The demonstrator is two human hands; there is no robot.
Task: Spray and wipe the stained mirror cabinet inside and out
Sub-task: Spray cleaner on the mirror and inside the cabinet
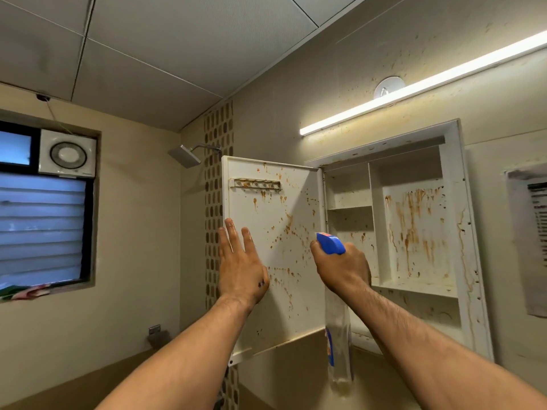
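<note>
- Facing a white mirror cabinet [414, 232] recessed in the spattered wall at right of frame, standing open, with brown drips running down its back panel and side walls.
- Showing the cabinet door [275, 232] swung out to the left at centre, inner face turned toward the camera and speckled with brown splashes.
- Taking in a louvred window [41, 226] on the left wall, well apart from the cabinet.
- Glowing above the cabinet, slanting up to the right: a tube light [423, 84].
- Gripping a clear spray bottle [339, 344] with a blue trigger head in the right hand [343, 270], fingers clamped round the neck, nozzle aiming at the door's inner face, body hanging below the fist in front of the cabinet's lower left corner.
- Holding the left hand [241, 267] flat at the door's free edge, fingers straight and slightly apart; contact with the panel not certain.
- Sitting beside the window's top pane: a white exhaust fan [67, 156].
- Jutting from the mosaic tile strip [217, 173] just left of the door: a square shower head [184, 156].
- Running across the door's upper part: a small stained rack [257, 184].
</note>
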